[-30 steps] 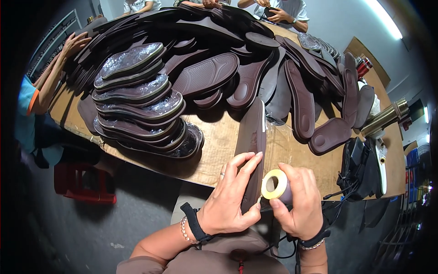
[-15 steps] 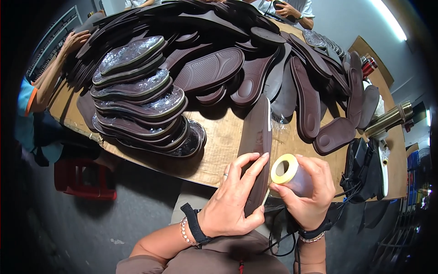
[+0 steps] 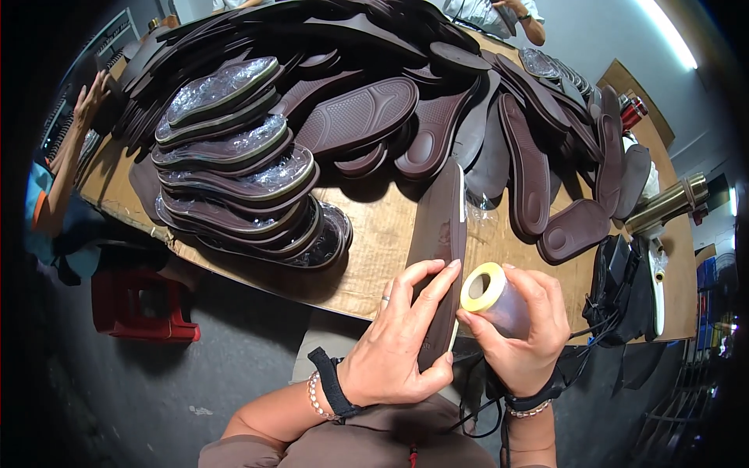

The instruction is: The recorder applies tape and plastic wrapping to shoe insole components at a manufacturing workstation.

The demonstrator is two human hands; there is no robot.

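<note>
A dark brown shoe sole (image 3: 449,234) stands on its edge near the front of the table, pointing away from me, a pale strip along its rim. Bent over its near end, my left hand (image 3: 394,339) grips it between fingers and thumb. My right hand (image 3: 534,331) is closed round a roll of clear plastic film (image 3: 507,312) with a pale yellow end and a hollow core. The roll is tilted towards me, close to the sole's right side. My right thumb tip is near the rim of the sole.
Film-wrapped soles (image 3: 234,183) form a tall stack at left. A large heap of brown soles (image 3: 359,117) covers the back of the table (image 3: 374,234). At right are a metal cylinder (image 3: 671,203) and a black bag (image 3: 616,288). A co-worker's hand (image 3: 90,101) is at far left; a red stool (image 3: 140,304) stands below.
My right hand and the film roll have shifted slightly left, towards the sole. My left hand keeps its place. The co-worker's hand at left has drawn back from the heap, beside a dark sole.
</note>
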